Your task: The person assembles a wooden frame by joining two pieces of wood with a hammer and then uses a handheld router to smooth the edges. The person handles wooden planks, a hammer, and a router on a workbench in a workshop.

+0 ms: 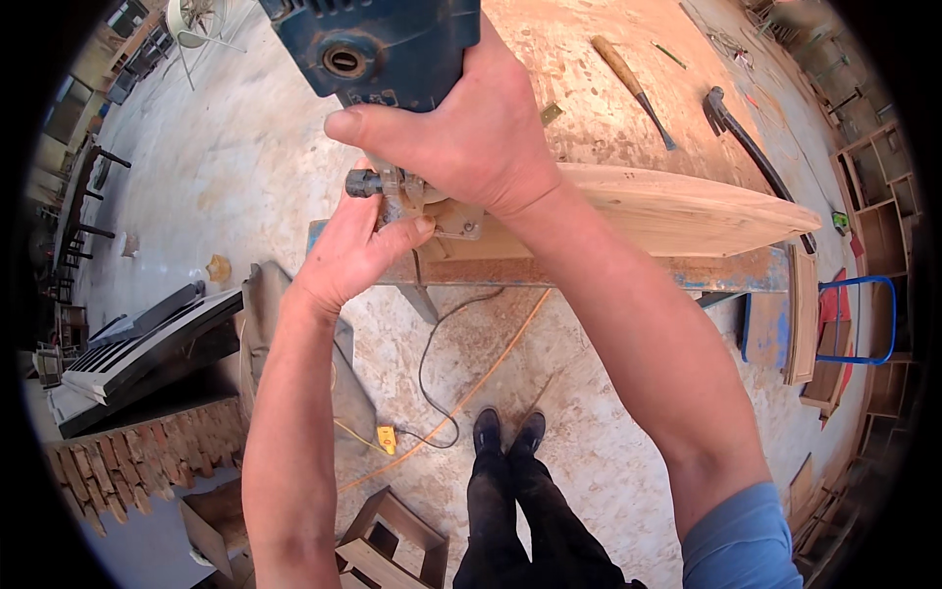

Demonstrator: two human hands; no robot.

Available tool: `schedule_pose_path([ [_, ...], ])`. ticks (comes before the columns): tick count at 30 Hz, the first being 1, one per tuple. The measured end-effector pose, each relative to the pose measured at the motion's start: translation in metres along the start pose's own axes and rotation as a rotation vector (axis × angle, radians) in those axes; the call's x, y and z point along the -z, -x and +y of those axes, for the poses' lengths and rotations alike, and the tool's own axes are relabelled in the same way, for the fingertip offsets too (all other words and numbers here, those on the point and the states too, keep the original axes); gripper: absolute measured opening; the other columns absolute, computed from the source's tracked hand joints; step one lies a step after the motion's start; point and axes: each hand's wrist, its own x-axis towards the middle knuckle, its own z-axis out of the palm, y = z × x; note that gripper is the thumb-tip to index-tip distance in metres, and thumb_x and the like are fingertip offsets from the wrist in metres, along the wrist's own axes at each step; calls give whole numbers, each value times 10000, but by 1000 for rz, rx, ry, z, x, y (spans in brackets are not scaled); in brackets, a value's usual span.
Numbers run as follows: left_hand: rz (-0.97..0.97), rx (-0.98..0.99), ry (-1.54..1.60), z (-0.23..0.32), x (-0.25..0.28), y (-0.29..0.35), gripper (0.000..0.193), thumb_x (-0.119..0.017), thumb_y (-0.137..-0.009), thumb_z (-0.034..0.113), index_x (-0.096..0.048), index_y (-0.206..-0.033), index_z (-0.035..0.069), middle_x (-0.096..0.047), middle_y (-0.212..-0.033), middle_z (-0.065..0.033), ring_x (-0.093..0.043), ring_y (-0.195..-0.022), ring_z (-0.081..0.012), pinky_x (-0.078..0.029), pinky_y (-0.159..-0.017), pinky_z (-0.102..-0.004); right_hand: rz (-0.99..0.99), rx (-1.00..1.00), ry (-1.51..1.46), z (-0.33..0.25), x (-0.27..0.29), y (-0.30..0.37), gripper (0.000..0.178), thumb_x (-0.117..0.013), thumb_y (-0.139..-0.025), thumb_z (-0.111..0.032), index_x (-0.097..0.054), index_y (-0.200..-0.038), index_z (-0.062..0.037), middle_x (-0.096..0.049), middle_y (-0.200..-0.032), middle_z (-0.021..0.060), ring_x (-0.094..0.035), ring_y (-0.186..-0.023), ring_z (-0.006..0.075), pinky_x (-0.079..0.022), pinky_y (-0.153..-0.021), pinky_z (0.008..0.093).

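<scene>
A trim router [392, 44] with a dark blue motor body stands upright at the left end of a pale wooden board [677, 208]. My right hand [481, 137] is wrapped round its body from the right, thumb stretched across the front. Lower down, my left hand [345, 253] grips the see-through base [457, 220], its thumb on the near edge and its other fingers hidden behind. A black knob [363, 184] sticks out of the base on the left. The router's bit is hidden. Beneath, the board lies along the near edge of a worn workbench [628, 273].
On the bench lie a wooden-handled chisel [633, 88], a claw hammer [751, 142] and a green pencil [669, 55]. A dark power cord [424, 368] and an orange cord [491, 371] run across the floor near a yellow connector [388, 439]. Wooden frames [392, 540] stand low in front.
</scene>
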Motion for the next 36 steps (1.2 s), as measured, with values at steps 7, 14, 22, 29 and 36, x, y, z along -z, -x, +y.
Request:
schedule_pose_path([
  [7, -69, 74, -165, 3, 6, -2, 769, -674, -874, 579, -518, -1335, -16, -509, -1247, -164, -421, -1181, -302, -326, -1034, -424, 42, 5, 93, 10, -2, -3, 737, -902, -705, -294, -546, -1280, 0, -714, -1064, 157, -701, -958, 263, -559, -869, 376],
  [14, -30, 61, -224, 9, 3, -1, 906, -667, -873, 637, -415, -1491, 24, -470, -1395, -209, -421, -1302, -376, -322, -1138, -467, 20, -103, 69, 4, 5, -5, 699, -898, -706, -290, -564, -1252, -8, -710, -1068, 138, -691, -967, 238, -550, -869, 366],
  [22, 22, 33, -205, 6, -3, -1, 997, -692, -872, 616, -317, -1555, -6, -473, -1379, -208, -418, -1334, -366, -350, -1134, -435, 31, -41, 126, 12, 16, -1, 680, -896, -701, -270, -573, -1240, -11, -708, -1073, 128, -687, -962, 228, -548, -866, 363],
  [29, 57, -18, -251, 1, -4, -2, 1014, -680, -891, 597, -299, -1529, -93, -474, -1367, -221, -424, -1327, -357, -350, -1136, -424, 15, -26, 124, 14, 29, -3, 668, -889, -698, -254, -576, -1237, -14, -709, -1072, 130, -685, -961, 228, -548, -863, 370],
  [36, 66, -42, -260, 3, -6, -3, 1007, -663, -904, 601, -302, -1522, -107, -480, -1344, -228, -440, -1300, -356, -353, -1127, -420, 30, 14, 114, 19, 35, -1, 648, -889, -701, -256, -584, -1216, -7, -708, -1065, 131, -681, -951, 229, -547, -861, 369],
])
